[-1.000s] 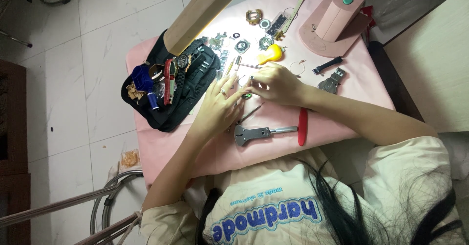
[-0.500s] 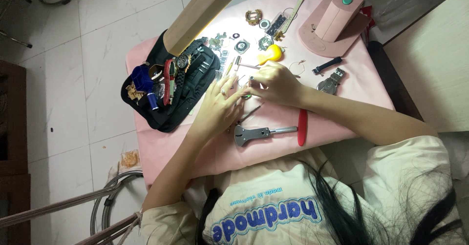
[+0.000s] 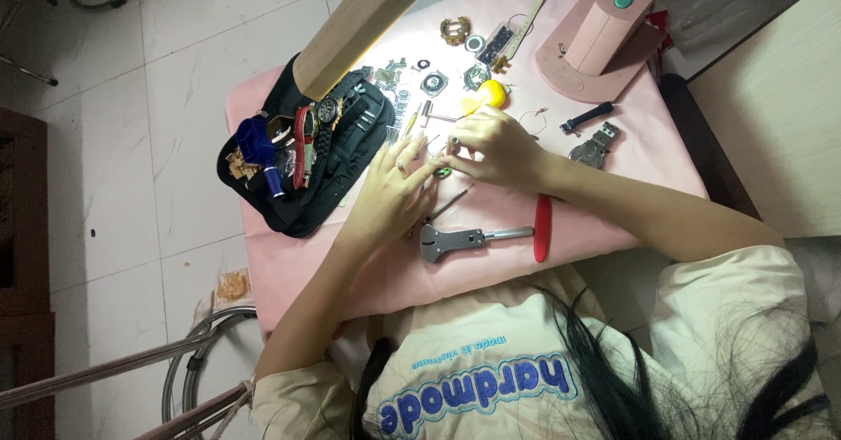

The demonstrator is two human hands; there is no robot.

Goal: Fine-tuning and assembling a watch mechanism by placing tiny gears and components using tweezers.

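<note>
Both hands meet at frame centre over a small watch part (image 3: 444, 172).
Left hand (image 3: 392, 196) and right hand (image 3: 495, 146) pinch the part between fingertips on the pink table (image 3: 613, 208); a case wrench (image 3: 460, 239) lies just below, a black pouch (image 3: 302, 155) to the left.

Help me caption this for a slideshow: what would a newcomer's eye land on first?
Both hands meet at the middle of the pink table, the left hand and right hand pinching a small part between them. Left of them lies an open black tool pouch stuffed with watches; nearer the person lies a grey metal tool.
</note>
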